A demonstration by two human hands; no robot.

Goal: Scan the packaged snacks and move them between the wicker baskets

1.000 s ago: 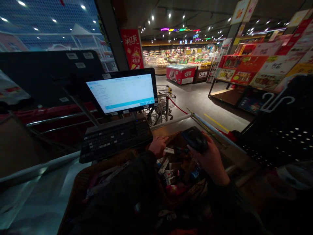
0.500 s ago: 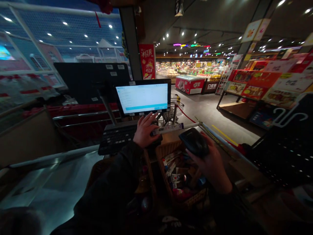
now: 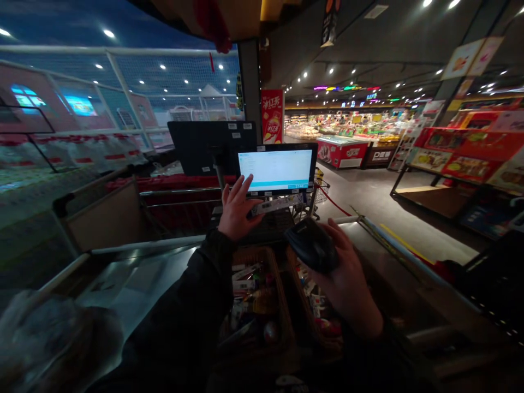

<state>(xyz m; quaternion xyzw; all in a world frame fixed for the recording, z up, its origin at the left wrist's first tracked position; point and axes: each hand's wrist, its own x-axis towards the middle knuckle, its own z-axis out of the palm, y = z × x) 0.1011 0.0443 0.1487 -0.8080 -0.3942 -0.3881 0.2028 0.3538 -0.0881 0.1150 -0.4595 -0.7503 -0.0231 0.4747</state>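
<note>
My left hand [image 3: 235, 210] is raised just in front of the lower left of a lit screen [image 3: 274, 168], fingers stretched up. Its thumb side pinches a long, narrow, pale packet [image 3: 278, 204], which points right across the screen's lower edge. In my right hand [image 3: 347, 286] is a black handheld barcode scanner [image 3: 313, 245], its head tilted up and left. A dark keyboard [image 3: 270, 225] lies below the packet. Beneath my hands stand two wicker baskets holding small packaged goods: a left basket [image 3: 283, 305] and a right basket [image 3: 302, 295], the latter partly hidden by my right hand.
A second, dark monitor [image 3: 204, 147] stands behind and left of the screen. The metal-edged counter [image 3: 135, 278] stretches left, with a blurred clear plastic bag [image 3: 45, 333] near me. Behind are a shopping cart [image 3: 321, 194], a red freezer [image 3: 341, 152] and shelves of boxed goods [image 3: 462, 147].
My view has swung left, so the screen and baskets sit further right. My left hand has carried the packet left, to over the keyboard. The scanner stays in my right hand.
</note>
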